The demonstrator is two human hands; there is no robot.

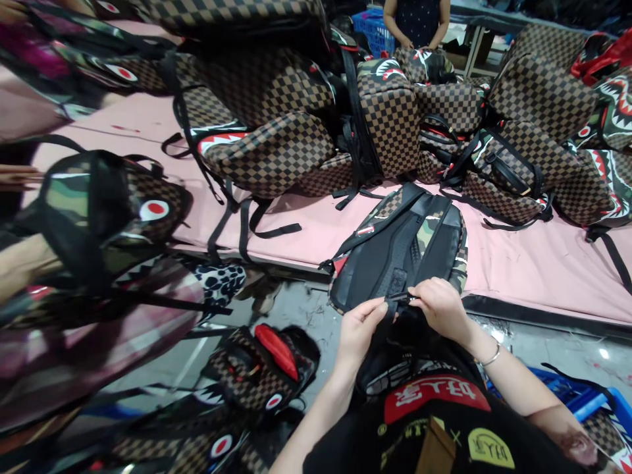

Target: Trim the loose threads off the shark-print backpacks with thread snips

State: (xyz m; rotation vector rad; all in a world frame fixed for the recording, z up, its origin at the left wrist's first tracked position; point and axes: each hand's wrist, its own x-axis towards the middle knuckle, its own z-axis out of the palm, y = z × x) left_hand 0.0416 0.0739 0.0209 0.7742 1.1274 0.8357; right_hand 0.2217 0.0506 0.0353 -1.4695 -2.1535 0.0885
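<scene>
A backpack (378, 260) with a checkered and camouflage shell lies back panel up at the near edge of the pink table, its black padded shoulder straps facing me. My left hand (359, 328) pinches a black webbing strap (390, 312) at the backpack's near end between thumb and fingers. Close beside it, my right hand (438, 308) is closed around a slim dark tool, which looks like small thread snips (401, 298). The tip of the tool reaches across to the strap near my left fingertips. My right fingers hide the rest of the tool.
Checkered backpacks (276, 151) are heaped along the far side of the pink table (513, 263). At left, a co-worker's arm (24, 266) reaches to another backpack (113, 210). More bags (261, 368) lie low at left. A blue crate (567, 395) stands at right; another person (417, 23) stands beyond.
</scene>
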